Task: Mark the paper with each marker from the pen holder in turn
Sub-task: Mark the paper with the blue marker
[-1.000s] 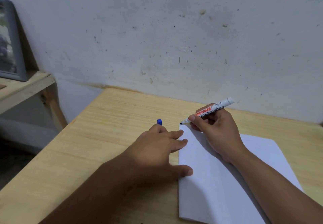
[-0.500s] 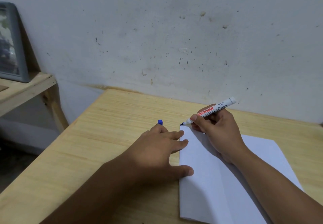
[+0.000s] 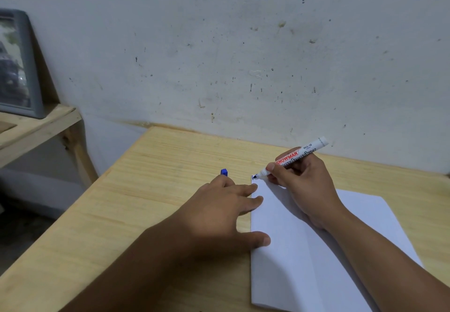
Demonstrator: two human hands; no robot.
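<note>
A white sheet of paper [image 3: 304,251] lies on the wooden table [image 3: 158,202], right of centre. My right hand [image 3: 302,185] grips an uncapped white marker [image 3: 295,157] with a red label, its tip touching the paper's far left corner beside a small dark mark. My left hand [image 3: 224,216] rests flat at the paper's left edge, thumb and fingertips on the sheet. A blue cap [image 3: 224,172] sticks out between its fingers. No pen holder is in view.
A stained white wall [image 3: 243,56] runs along the table's far edge. To the left, a lower wooden shelf [image 3: 31,131] carries a grey framed picture [image 3: 17,68]. The table's left edge drops to the floor.
The marker tip has stayed at the paper's far left corner with only a slight shift. My left hand has not moved.
</note>
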